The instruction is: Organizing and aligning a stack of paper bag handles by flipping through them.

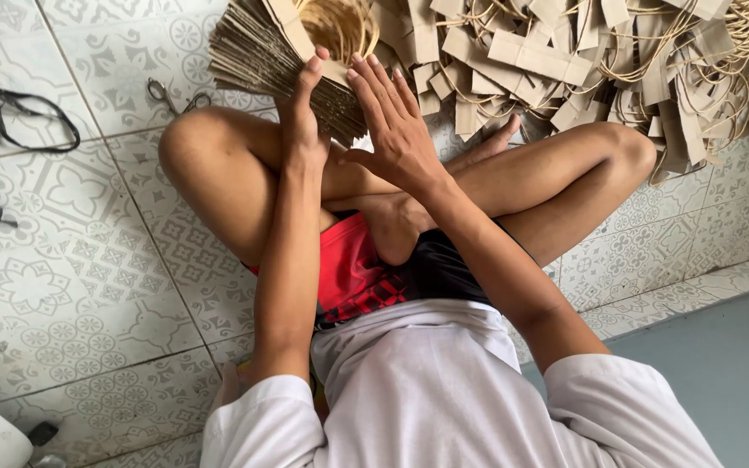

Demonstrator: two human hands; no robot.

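a thick stack of brown paper pieces is gripped edge-on by the left hand, closed around its near side just above the crossed legs. the right hand is held open, fingers flat and spread, pressed against the stack face just right of the left grip. the step in hand is judged to be squaring the stack; the next move calls for even pressure so that no sheet slips. beyond the grip, a loose heap of matte paper strips with twine loops is spread on the patterned floor tiles. metal scissors lie left of the stack.
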